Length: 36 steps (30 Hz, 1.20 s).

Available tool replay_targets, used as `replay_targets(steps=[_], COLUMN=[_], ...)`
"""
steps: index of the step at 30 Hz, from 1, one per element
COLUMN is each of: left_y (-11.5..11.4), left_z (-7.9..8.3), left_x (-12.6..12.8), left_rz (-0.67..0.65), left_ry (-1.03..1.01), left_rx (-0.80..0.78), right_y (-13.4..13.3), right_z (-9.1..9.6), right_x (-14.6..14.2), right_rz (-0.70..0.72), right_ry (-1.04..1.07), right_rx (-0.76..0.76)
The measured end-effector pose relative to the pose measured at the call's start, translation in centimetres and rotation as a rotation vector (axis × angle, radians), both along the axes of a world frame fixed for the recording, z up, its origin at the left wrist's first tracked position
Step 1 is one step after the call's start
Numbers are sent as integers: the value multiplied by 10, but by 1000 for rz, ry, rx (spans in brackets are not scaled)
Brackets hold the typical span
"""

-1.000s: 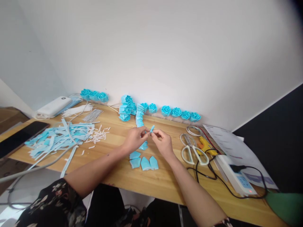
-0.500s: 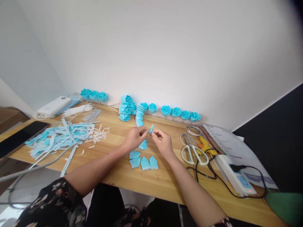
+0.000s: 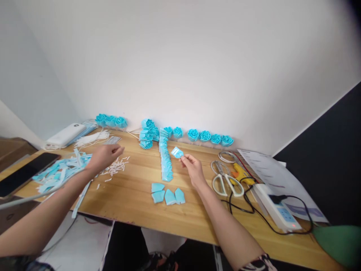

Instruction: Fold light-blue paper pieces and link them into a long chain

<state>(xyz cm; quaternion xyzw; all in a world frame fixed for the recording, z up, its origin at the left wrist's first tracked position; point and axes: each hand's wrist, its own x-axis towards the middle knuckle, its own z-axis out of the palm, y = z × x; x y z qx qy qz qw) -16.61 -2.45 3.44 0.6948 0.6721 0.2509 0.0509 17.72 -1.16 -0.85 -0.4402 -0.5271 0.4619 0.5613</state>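
My right hand (image 3: 192,168) pinches a small blue folded petal piece (image 3: 177,152) above the wooden table (image 3: 132,188). My left hand (image 3: 105,156) reaches out to the left, fingers loosely extended, over the small white scraps (image 3: 117,165) and beside the heap of blue and white strips (image 3: 60,169); it holds nothing I can see. A long overlapped row of blue petal pieces (image 3: 165,160) lies between the hands. Several loose cut petals (image 3: 167,196) lie near the front.
Blue paper roses (image 3: 208,136) line the wall. White scissors (image 3: 224,178), a yellow glue gun (image 3: 241,174), a power strip (image 3: 279,212) with black cable and papers sit at right. A phone (image 3: 24,173) and a white power bank (image 3: 63,134) lie at left.
My left hand let go of the petal piece and swung left toward the scraps. My right hand kept the piece, which now shows unfolded. The view shifted slightly.
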Motion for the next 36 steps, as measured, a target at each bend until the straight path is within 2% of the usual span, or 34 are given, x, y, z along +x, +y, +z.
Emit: replay_targets(steps=[2, 4, 6, 8, 13, 15, 17, 19, 21, 26, 29, 36], left_y=[0, 3, 6, 9, 13, 15, 19, 24, 29, 40, 42, 38], left_z=[-2, -4, -6, -9, -16, -17, -17, -16, -16, -17, -17, -23], left_x=[-15, -13, 7, 41, 136, 161, 175, 181, 181, 174, 172, 170], left_rz=[26, -12, -82, -167, -394, -467, -463, -439, -449, -549, -556, -538], left_ry=[145, 208, 142, -33, -646, -848, -1001, -1094, -1100, -868, -816, -1027], left_rx=[41, 172, 289, 295, -93, -236, -314, -337, -353, -420, -426, -419], right_y=[-1, -3, -3, -4, -6, -7, -8, -7, -6, -3, -4, -6], right_z=[1, 1, 1, 0, 1, 3, 5, 6, 6, 10, 13, 10], right_x=[-2, -3, -4, -4, -5, -5, -5, -3, 0, 6, 4, 0], right_rz=[15, 30, 45, 57, 64, 62, 60, 70, 87, 122, 106, 119], right_ry=[7, 7, 5, 3, 3, 7, 8, 13, 38, -7, -49, -76], right_rx=[-6, -8, -8, -4, 13, 22, 23, 17, 4, -8, -20, -31])
